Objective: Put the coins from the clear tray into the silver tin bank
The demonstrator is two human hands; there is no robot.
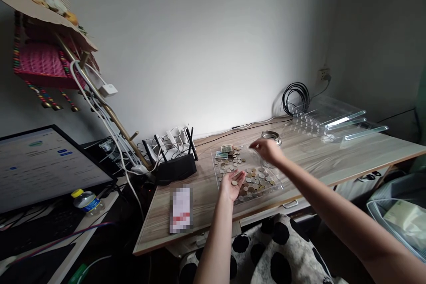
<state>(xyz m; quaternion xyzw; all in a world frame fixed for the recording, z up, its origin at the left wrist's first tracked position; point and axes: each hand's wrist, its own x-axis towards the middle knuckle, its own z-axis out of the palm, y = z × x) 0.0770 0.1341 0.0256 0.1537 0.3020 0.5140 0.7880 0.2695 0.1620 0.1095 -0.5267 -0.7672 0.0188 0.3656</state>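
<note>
Pale walls [213, 49] meet behind a wood-grain desk [199, 226]. On it lies a clear tray [255, 162], with coins [262, 175] scattered thinly at its far left and crowded together at its near right. Two folded notes [226, 148] sit at the tray's back left, one beige, one greenish.

Left hand [230, 185] is palm up over the near part of the tray, fingers spread loosely and unclosed, one coin [234, 183] lying flat on it. Right hand [266, 150] is raised above the tray's far right, fingers bunched; whether they grip anything, I cannot tell. Just behind it shows a round metal rim [271, 135], partly hidden.

Left of the tray stand a black router [176, 168] and, nearer, a blurred-out white item [181, 211]. Clear shelves [333, 117] and a black cable coil [295, 99] occupy the desk's far right. Further left, a yellow-capped bottle [88, 202] lies tilted before a lit monitor [49, 166].
</note>
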